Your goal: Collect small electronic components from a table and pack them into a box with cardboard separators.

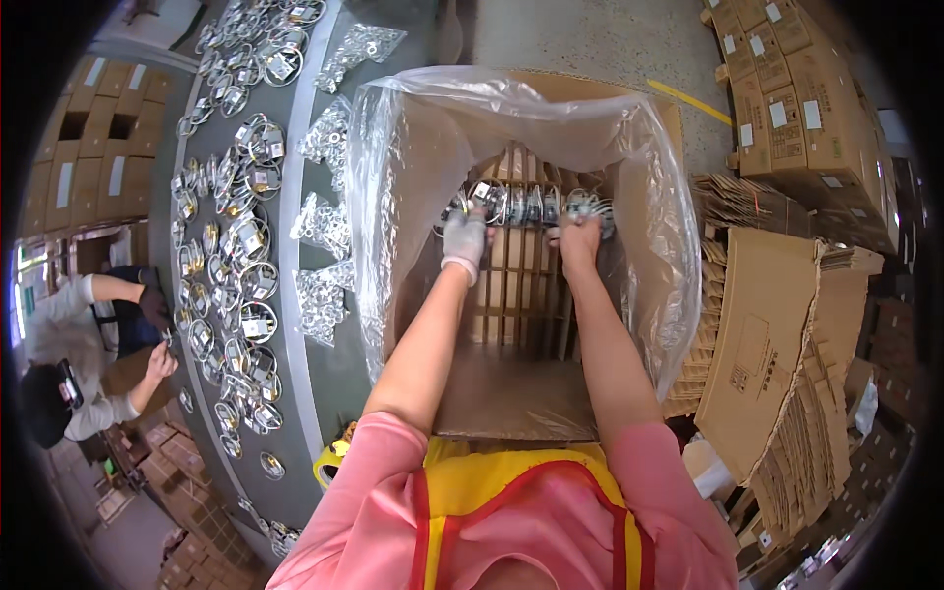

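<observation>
- Left hand [464, 238] and right hand [578, 236]: at the wired parts [531, 205]; grip cannot be determined.
- Wired parts: rowed across the brown divider [511, 264] inside the plastic-lined carton [516, 408].
- Dark green bench [339, 382], left: carries cable coils [258, 323] and clear bags [324, 228].
- Concrete floor [590, 44]: yellow line [690, 101]; stacked cartons [787, 108] right.

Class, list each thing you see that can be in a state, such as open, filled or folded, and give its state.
Large box: open
Plastic liner: draped over the box's rim, open
Divider: inside the box
Row of parts: lying across the divider
Left hand: gloved, at the row
Right hand: at the row, grip unclear
Cables on belt: coiled
Clear bags: filled
Cardboard at right: flattened, stacked
</observation>
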A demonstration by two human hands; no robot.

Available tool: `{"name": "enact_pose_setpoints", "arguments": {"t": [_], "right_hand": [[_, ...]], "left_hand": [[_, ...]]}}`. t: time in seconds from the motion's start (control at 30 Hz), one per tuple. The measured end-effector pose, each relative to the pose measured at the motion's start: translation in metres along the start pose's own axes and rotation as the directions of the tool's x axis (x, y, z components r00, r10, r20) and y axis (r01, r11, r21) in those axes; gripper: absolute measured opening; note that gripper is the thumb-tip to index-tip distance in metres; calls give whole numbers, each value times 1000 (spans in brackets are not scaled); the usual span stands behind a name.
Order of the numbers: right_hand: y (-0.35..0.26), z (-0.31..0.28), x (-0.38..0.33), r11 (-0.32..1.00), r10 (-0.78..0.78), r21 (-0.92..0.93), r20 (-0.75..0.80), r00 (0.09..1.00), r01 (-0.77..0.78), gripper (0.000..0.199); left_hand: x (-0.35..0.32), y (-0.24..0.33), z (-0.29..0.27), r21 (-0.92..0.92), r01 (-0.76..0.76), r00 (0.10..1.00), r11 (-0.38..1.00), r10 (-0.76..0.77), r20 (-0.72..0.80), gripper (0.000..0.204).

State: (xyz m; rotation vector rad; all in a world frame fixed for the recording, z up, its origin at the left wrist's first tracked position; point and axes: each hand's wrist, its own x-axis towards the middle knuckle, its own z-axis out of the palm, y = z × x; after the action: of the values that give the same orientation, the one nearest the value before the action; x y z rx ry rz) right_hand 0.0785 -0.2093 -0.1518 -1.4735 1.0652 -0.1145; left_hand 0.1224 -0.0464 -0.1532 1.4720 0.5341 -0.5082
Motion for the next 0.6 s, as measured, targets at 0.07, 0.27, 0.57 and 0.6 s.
{"name": "enact_pose_setpoints", "arguments": {"t": [0.07, 0.27, 0.57, 0.6], "right_hand": [[-19, -7, -8, 989, 118, 67, 196, 974, -134, 13], [-3, -19, 7, 996, 77, -47, -13, 997, -78, 17], [2, -39, 27, 963, 220, 166, -20, 975, -214, 22], [11, -44, 33, 943, 243, 221, 44, 969, -247, 23]], "left_hand": [[-10, 10, 1, -106, 127, 989, 986, -118, 86, 23], [-5, 18, -8, -303, 150, 985, 941, -167, -32, 43], [23, -6, -10, -642, 142, 983, 754, -182, 3, 22], [23, -6, -10, -640, 146, 983, 755, -186, 6, 22]]}}
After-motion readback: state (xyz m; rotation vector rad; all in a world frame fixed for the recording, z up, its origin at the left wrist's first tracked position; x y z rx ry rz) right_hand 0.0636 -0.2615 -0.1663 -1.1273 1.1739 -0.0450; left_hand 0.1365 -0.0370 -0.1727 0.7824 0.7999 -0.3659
